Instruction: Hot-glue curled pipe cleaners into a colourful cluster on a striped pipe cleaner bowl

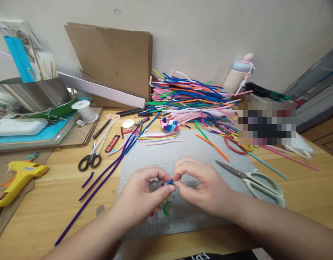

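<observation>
Over the grey cutting mat point(144, 159), my left hand point(147, 191) pinches a small blue piece of pipe cleaner point(170, 182) between thumb and fingertips. My right hand point(201, 184) meets it fingertip to fingertip, its thumb and forefinger closed at the same piece. Below my left hand hang bent colourful bits, among them a green curl point(165, 209) and something red; my fingers partly hide them. To the right lie large scissors with pale green handles point(263, 186). Two long purple pipe cleaners point(101, 177) stretch along the left.
A heap of pipe cleaners point(193, 97) lies at the back, beside a bottle point(233, 77). Black-handled scissors point(90, 161), a red battery point(112, 143) and a yellow glue gun point(22, 177) are on the left. Behind them stands a metal pot point(39, 95); cardboard point(114, 61) leans on the wall.
</observation>
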Demonstrator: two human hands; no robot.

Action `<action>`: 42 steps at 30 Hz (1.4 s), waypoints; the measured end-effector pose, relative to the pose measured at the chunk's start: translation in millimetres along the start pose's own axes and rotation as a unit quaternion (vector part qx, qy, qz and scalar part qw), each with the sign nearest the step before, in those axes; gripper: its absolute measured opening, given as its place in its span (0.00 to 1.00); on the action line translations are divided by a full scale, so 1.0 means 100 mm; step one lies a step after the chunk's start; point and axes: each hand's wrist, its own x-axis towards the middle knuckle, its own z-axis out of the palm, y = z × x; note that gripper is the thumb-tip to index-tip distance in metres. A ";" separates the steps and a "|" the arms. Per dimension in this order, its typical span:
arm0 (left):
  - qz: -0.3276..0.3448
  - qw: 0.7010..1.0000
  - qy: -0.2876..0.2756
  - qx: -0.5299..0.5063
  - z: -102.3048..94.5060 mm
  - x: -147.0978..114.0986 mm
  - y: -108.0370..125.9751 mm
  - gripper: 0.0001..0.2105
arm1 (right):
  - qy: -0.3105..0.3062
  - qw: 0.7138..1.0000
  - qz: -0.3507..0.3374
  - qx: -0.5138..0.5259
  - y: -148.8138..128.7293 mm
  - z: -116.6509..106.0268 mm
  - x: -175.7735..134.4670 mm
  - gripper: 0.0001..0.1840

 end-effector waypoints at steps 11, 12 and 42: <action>-0.125 0.957 -0.159 -0.207 -0.07 -0.01 -0.08 0.11 | -0.069 0.991 0.054 0.098 -0.01 -0.04 0.07 0.07; -0.126 0.956 -0.162 -0.209 -0.07 -0.01 -0.08 0.12 | -0.078 0.992 0.045 0.094 -0.01 -0.05 0.07 0.07; 0.047 0.986 -0.104 -0.125 -0.03 -0.02 -0.05 0.10 | 0.012 0.947 -0.260 -0.187 -0.01 -0.06 -0.04 0.04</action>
